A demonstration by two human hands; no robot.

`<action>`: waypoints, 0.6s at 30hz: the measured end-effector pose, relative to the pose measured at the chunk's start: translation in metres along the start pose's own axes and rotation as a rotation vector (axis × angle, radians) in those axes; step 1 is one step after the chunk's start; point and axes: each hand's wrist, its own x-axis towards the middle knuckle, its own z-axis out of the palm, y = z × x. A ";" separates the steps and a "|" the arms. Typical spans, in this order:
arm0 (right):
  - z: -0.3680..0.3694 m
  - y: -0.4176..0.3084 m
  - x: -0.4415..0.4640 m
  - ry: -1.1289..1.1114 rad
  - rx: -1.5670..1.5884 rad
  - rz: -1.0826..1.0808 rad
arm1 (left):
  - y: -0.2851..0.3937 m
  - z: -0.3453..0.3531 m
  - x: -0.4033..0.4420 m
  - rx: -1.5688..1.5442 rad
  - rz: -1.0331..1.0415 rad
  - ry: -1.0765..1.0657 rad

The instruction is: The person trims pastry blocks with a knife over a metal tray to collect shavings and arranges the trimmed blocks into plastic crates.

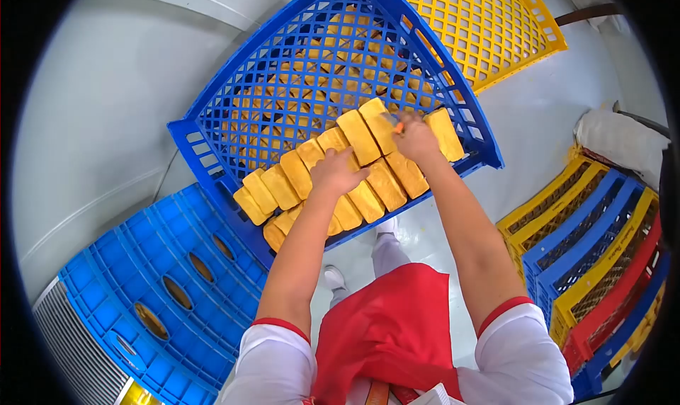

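Note:
Golden-yellow rectangular loaves (359,137) lie in two rows along the near side of a blue lattice crate (312,58). My left hand (337,171) rests on the loaves mid-row, thumb and fingers spread. My right hand (416,137) is closed around a small tool (399,127) with an orange part and what looks like a short greyish blade, partly hidden by the fingers. The blade is beside the upper loaf (377,125). Another loaf (445,134) lies just right of that hand, at the crate's right end.
More loaves (283,97) show through the lattice below. A yellow crate (482,30) stands at the back right. Yellow, blue and red crates (581,256) are stacked at the right. Large blue ribbed plastic (163,277) stands at the left. My shoes are on the pale floor (432,242).

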 end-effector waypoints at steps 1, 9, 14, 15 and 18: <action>-0.005 -0.002 -0.008 0.175 -0.052 0.083 | -0.007 0.008 -0.008 0.002 -0.001 -0.001; 0.029 0.089 -0.096 0.175 -0.144 0.138 | -0.108 0.151 -0.197 -0.331 0.149 0.140; 0.062 0.110 -0.219 -0.547 -0.589 -0.247 | -0.110 0.117 -0.342 -0.182 0.227 -0.398; 0.071 0.135 -0.243 -0.667 -0.881 -0.490 | -0.106 0.098 -0.359 -0.229 0.205 -0.344; 0.037 0.140 -0.271 -0.950 -1.078 -0.393 | -0.092 0.007 -0.408 -0.299 0.209 -0.066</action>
